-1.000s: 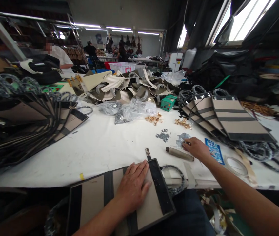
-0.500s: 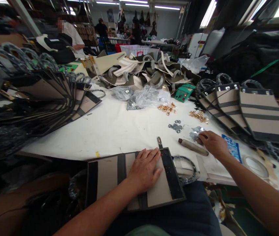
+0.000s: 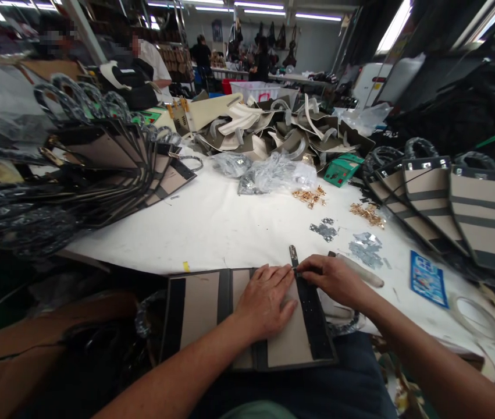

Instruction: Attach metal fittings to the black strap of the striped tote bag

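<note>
Panel (image 3: 203,305) under left hand (image 3: 264,299), fingers (image 3: 273,275) flat, thumb (image 3: 288,312) apart, right hand (image 3: 337,278) at dark strip (image 3: 313,314), its fingers' hold unclear

Windows (image 3: 395,26) and ceiling tubes (image 3: 318,17) glare; the left edge is blurred.

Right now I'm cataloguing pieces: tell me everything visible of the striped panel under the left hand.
The striped panel looks like fabric, beige with dark bands and edging. It lies roughly flat across the near edge of the table and the lap. Pale specks dot the dark band at its right end, beside a plastic-wrapped loop. A metal-tipped tab juts from its far edge. The left hand lies flat on it; the right hand touches the dark band.
</note>
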A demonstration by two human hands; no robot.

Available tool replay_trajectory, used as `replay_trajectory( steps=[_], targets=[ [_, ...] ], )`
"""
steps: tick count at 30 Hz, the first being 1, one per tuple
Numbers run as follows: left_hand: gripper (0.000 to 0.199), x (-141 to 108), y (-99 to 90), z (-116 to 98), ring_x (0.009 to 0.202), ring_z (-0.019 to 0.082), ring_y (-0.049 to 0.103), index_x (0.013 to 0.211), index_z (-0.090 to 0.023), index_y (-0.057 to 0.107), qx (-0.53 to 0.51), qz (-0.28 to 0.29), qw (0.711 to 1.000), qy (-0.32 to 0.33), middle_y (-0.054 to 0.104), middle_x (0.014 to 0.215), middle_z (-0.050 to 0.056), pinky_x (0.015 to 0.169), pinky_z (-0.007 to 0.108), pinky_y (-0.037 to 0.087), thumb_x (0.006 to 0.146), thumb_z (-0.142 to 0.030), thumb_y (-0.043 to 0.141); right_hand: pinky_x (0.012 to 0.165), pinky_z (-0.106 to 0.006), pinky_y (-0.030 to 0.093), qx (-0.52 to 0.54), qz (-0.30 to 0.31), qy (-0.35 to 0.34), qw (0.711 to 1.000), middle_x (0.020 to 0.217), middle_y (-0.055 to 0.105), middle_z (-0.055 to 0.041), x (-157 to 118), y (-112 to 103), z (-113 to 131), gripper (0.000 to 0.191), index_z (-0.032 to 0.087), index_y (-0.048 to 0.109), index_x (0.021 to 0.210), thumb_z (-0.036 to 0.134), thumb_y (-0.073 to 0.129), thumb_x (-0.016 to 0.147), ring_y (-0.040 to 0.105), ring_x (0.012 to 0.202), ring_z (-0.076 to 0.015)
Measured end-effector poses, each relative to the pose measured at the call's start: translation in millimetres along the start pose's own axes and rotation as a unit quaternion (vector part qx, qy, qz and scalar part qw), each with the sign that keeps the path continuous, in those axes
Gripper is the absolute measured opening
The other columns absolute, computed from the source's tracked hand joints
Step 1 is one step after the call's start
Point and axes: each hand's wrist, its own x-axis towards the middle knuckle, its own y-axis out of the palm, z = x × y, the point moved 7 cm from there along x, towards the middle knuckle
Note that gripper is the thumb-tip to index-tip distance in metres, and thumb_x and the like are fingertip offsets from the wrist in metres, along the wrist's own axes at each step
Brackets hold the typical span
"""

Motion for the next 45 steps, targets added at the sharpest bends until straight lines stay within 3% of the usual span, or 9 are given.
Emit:
replay_trajectory(
  steps=[8,18,27,30,33,40,45],
  targets=[
    [0.062,-0.3,1.1,1.4,0.142,0.028,0.043,0.154,-0.02,0.042,0.005,-0.003,1.0,-0.01,0.046,0.159,0.008,0.124,0.05,0.028,0.098,-0.044,0.052,0.083,-0.032,0.052,-0.069,0.002,-0.044,0.997,0.093,0.075,0.0005,5.0,2.9,2.2,0.021,0.03,0.078,0.091,0.023,0.058,0.085,0.069,0.089,-0.0213],
    [0.06,0.0,-0.5,0.5,0.141,0.028,0.044,0.153,-0.02,0.044,-0.001,-0.008,1.0,-0.007,0.047,0.158,0.008,0.124,0.05,0.028,0.098,-0.045,0.052,0.084,-0.036,0.05,-0.127,-0.004,0.023,0.992,0.098,0.075,-0.0014,6.6,3.7,0.3,0.017,0.029,0.076,0.09,0.024,0.06,0.087,0.069,0.094,-0.0248],
    [0.059,0.5,-1.1,0.6,0.139,0.029,0.046,0.152,-0.02,0.046,-0.02,-0.022,1.0,-0.003,0.049,0.157,0.008,0.122,0.052,0.031,0.098,-0.043,0.053,0.079,-0.035,0.05,-0.142,-0.111,-0.011,0.983,0.094,0.07,-0.0013,-8.7,9.5,-11.6,0.01,0.027,0.072,0.088,0.034,0.064,0.09,0.068,0.087,-0.0226],
    [0.056,2.7,-3.6,-1.6,0.135,0.029,0.048,0.149,-0.02,0.049,-0.021,-0.032,0.999,0.006,0.053,0.153,0.009,0.119,0.051,0.035,0.097,-0.041,0.056,0.075,-0.033,0.049,-0.157,-0.156,-0.039,0.974,0.096,0.069,-0.0019,-19.0,10.6,-11.0,0.013,0.028,0.072,0.093,0.036,0.062,0.096,0.068,0.086,-0.0216],
    [0.048,7.9,-7.2,-3.2,0.126,0.028,0.053,0.143,-0.022,0.056,-0.025,-0.045,0.999,0.008,0.06,0.144,0.008,0.111,0.048,0.043,0.097,-0.035,0.057,0.074,-0.032,0.05,-0.165,-0.157,-0.079,0.97,0.097,0.069,-0.003,-23.8,14.8,-9.1,0.02,0.028,0.074,0.099,0.037,0.056,0.101,0.069,0.084,-0.0206],
    [0.026,22.9,-7.7,2.1,0.102,0.024,0.059,0.116,-0.029,0.073,-0.026,-0.084,0.996,-0.013,0.073,0.113,0.004,0.087,0.043,0.049,0.103,-0.032,0.051,0.081,-0.035,0.055,-0.072,-0.137,-0.079,0.985,0.095,0.071,-0.0047,-21.7,12.2,-19.4,0.022,0.028,0.077,0.102,0.041,0.059,0.098,0.069,0.087,-0.023],
    [0.022,24.4,-6.7,4.6,0.102,0.024,0.059,0.111,-0.031,0.075,-0.029,-0.098,0.995,-0.018,0.074,0.111,0.001,0.086,0.043,0.046,0.102,-0.032,0.055,0.084,-0.038,0.055,-0.008,-0.146,-0.078,0.986,0.094,0.072,-0.0051,-24.7,5.0,-24.1,0.016,0.025,0.076,0.101,0.035,0.066,0.093,0.068,0.092,-0.025]
  ],
)
